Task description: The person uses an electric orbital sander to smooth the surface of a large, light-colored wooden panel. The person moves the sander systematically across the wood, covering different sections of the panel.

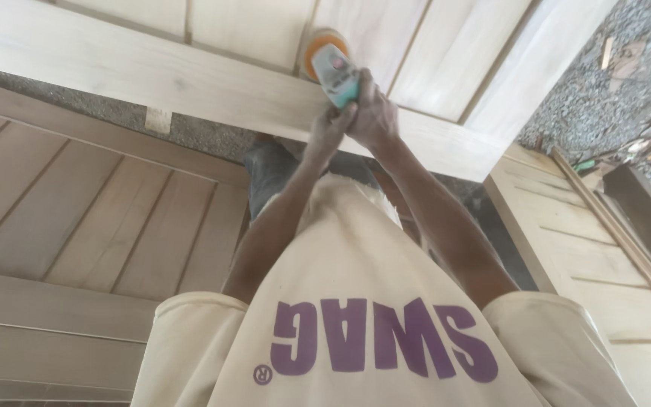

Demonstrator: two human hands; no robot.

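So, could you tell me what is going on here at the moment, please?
A person in a cream T-shirt leans over a pale wooden door panel and holds a small power sander with a teal body and an orange pad against it. Both hands grip the tool: the left hand from below, the right hand over the body. More wooden panels lie on the ground to either side, on gravel.

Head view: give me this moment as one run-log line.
left hand + right hand: gripping teal power sander | orange pad on pale wooden door panel | door lying flat
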